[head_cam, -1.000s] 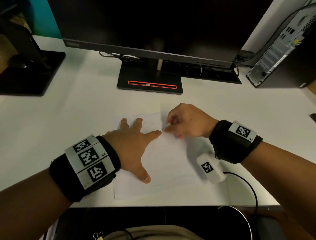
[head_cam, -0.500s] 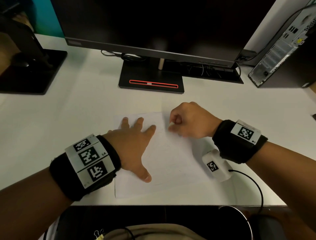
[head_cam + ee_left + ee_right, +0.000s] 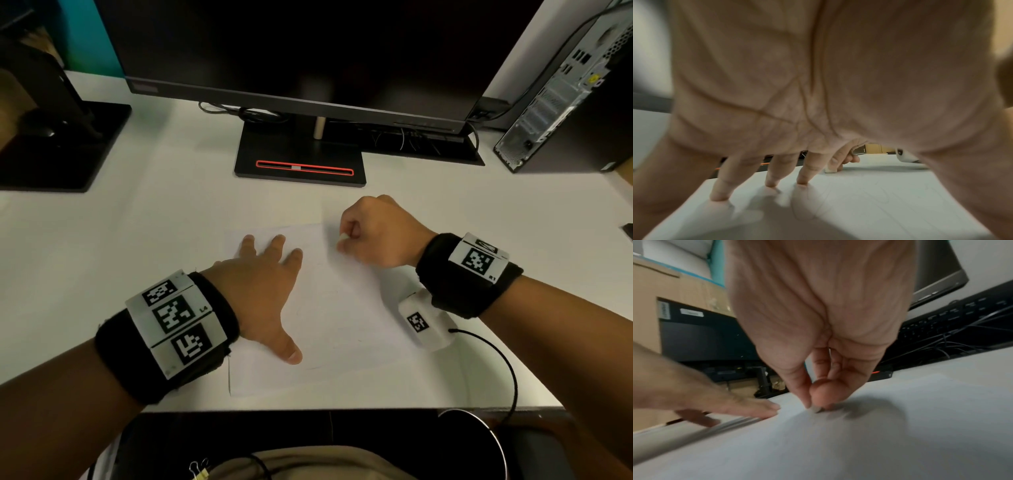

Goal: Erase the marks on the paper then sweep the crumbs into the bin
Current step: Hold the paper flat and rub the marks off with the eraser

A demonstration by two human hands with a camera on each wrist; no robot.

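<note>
The sheet of paper lies on the white desk near its front edge, in front of the monitor stand. The left hand is spread flat on the paper's left half, fingers straight and fingertips pressing the sheet, gripping nothing. The right hand is curled at the paper's far right corner, thumb and fingers pinching a small white eraser whose lower end touches the sheet. Faint pencil marks show on the paper between the two hands.

Against the frame a second ago, the right hand has shifted a little toward the far edge of the paper, and the reddish bit seen under its fingers then is out of sight. The left forefinger, then stretched out almost to the right hand, now lies closer to its neighbours, with a clear gap to the eraser. The paper has stayed where it was.

The round rim of a bin shows below the desk's front edge at the right
</note>
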